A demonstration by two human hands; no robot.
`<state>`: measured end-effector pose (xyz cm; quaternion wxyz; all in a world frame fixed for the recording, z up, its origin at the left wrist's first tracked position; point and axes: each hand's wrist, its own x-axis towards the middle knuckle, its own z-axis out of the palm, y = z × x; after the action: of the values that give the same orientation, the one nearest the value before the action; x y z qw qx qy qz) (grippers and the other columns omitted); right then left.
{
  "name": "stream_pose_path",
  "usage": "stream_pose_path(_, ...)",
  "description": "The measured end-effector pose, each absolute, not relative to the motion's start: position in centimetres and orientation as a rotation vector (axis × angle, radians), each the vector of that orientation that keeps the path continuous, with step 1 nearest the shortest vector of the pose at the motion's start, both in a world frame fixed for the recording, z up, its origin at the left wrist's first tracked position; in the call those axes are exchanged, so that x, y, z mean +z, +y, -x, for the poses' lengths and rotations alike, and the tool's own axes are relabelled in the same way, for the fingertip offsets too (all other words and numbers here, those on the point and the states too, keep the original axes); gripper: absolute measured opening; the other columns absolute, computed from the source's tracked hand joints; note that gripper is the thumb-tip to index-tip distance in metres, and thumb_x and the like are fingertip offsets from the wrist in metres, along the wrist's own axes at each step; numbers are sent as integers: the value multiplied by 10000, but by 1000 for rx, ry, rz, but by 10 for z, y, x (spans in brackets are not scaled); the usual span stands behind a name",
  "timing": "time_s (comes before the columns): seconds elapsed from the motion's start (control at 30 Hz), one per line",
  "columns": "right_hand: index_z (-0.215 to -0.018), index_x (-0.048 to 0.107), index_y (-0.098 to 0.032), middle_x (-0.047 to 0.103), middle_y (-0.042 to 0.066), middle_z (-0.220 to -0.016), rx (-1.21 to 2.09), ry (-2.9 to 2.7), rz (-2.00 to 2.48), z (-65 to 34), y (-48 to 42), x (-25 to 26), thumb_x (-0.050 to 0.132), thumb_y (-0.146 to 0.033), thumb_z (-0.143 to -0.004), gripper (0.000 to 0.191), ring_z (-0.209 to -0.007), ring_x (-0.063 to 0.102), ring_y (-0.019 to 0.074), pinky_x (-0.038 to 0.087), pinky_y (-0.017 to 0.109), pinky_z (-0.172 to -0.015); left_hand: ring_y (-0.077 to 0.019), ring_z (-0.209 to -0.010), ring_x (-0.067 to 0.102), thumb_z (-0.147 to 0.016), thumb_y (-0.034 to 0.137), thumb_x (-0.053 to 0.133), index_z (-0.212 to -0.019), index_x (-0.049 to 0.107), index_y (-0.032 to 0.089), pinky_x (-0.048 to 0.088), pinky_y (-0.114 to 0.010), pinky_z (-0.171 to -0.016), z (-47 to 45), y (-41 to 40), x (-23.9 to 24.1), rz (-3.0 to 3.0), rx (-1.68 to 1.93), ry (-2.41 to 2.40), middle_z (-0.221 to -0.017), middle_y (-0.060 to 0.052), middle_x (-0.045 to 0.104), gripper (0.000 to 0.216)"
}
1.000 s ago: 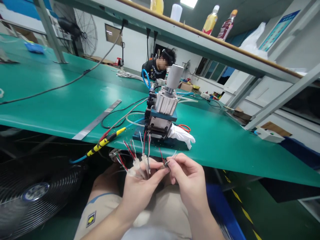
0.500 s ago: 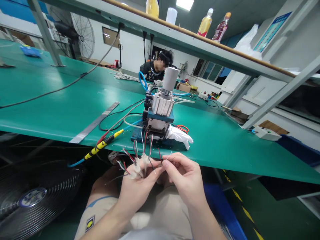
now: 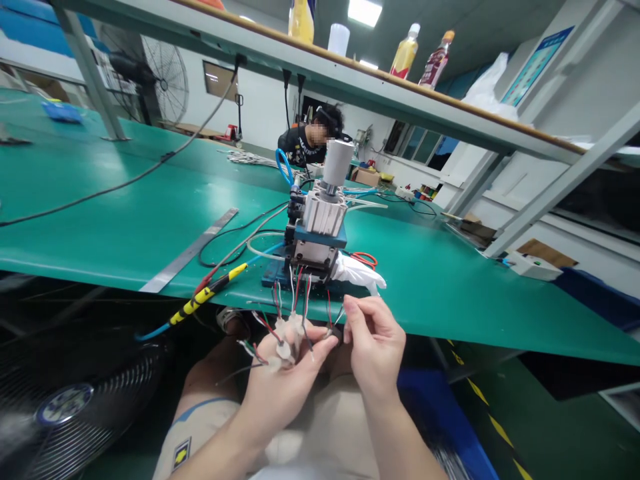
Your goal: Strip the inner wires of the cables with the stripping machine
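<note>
My left hand (image 3: pixel 285 380) is closed around several pale cable ends (image 3: pixel 284 350), with thin red, white, black and green wires fanning out of them. Between its thumb and forefinger it pinches one more cable end (image 3: pixel 329 331), whose red and white wires stand up. My right hand (image 3: pixel 376 333) is closed in a pinch at the tip of a thin white wire (image 3: pixel 339 315) from that cable. Just beyond both hands, at the table edge, stands a pneumatic press (image 3: pixel 323 213) with a white cylinder on top. A white glove (image 3: pixel 357 272) lies against its right side.
A steel ruler (image 3: pixel 190 250) lies left of the press on the green table (image 3: pixel 475 287). A yellow-and-black taped air gun (image 3: pixel 207 293) hangs over the edge. A floor fan (image 3: pixel 65 407) is at lower left. Overhead runs a shelf (image 3: pixel 370 73) with bottles. Another person (image 3: pixel 303 143) sits opposite.
My right hand has moved a little right, away from the left fingertips, with the white wire stretching between them. My left hand keeps its hold on the cables.
</note>
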<state>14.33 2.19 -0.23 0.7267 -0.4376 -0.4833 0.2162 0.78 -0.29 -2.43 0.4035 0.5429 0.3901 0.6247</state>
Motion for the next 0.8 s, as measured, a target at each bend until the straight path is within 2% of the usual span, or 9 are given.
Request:
stream_pose_path(0.07, -689, 632, -179, 467, -68, -524, 430, -846, 948, -164, 36, 3, 785, -394, -834, 302, -412, 395, 75, 307, 194, -379, -114, -657, 635, -787, 197, 769, -776, 724, 219, 516, -171, -612, -3, -6, -27, -1400, 1603, 984, -721, 13, 658, 51)
stream_pose_path(0.13, -690, 584, -190, 442, -84, -520, 423, -747, 919, -183, 43, 8, 808, -483, -775, 379, -393, 326, 59, 246, 170, -348, -115, -656, 624, -788, 209, 776, -774, 724, 216, 504, -176, -607, 1, -9, -30, -1377, 1625, 999, -732, 6, 666, 54)
stream_pose_path(0.2, -722, 626, -180, 456, -78, -515, 588, -795, 911, -189, 40, 9, 853, -440, -731, 346, -400, 339, 60, 257, 164, -350, -120, -643, 618, -792, 258, 785, -798, 736, 202, 495, -182, -583, 3, -10, -30, -1260, 1578, 1026, -741, -16, 694, 75)
stream_pose_path(0.27, -784, 690, -170, 455, -71, -490, 880, -906, 914, -182, 27, 5, 836, -393, -771, 267, -404, 367, 72, 284, 170, -361, -103, -557, 571, -807, 334, 777, -839, 747, 174, 448, -177, -498, 1, -8, -27, -1110, 1459, 1022, -727, -44, 716, 165)
stream_pose_path(0.37, -901, 748, -174, 518, -44, -543, 1191, -993, 871, -158, 9, -3, 812, -373, -804, 231, -434, 429, 89, 349, 197, -399, -42, -412, 405, -826, 418, 757, -901, 752, 145, 291, -163, -380, -2, -4, -20, -998, 1340, 896, -695, -53, 712, 283)
stream_pose_path(0.43, -949, 770, -182, 575, -22, -606, 1280, -1025, 828, -146, 3, -5, 828, -352, -784, 244, -478, 473, 96, 397, 216, -452, -18, -387, 346, -819, 423, 771, -934, 755, 155, 215, -156, -364, -4, -3, -15, -968, 1342, 787, -682, -31, 689, 292)
stream_pose_path(0.5, -944, 790, -193, 628, 3, -675, 1293, -1065, 797, -140, 3, -3, 834, -323, -772, 219, -522, 502, 101, 423, 230, -497, -9, -388, 338, -816, 415, 782, -940, 761, 171, 186, -149, -367, -3, -1, -12, -950, 1308, 690, -664, -7, 655, 274)
stream_pose_path(0.63, -814, 804, -205, 670, 27, -818, 1157, -1113, 784, -139, 5, 3, 812, -262, -792, 62, -541, 499, 93, 422, 241, -500, 3, -410, 329, -858, 405, 751, -875, 758, 165, 183, -142, -390, 0, 0, -10, -944, 1213, 607, -689, -11, 647, 241)
stream_pose_path(0.8, -790, 789, -202, 653, 16, -814, 1149, -1134, 748, -139, 3, 6, 776, -235, -847, 67, -543, 525, 87, 415, 237, -510, 18, -399, 286, -895, 415, 709, -766, 720, 136, 155, -140, -396, 1, 2, -8, -932, 1153, 569, -666, -14, 633, 308)
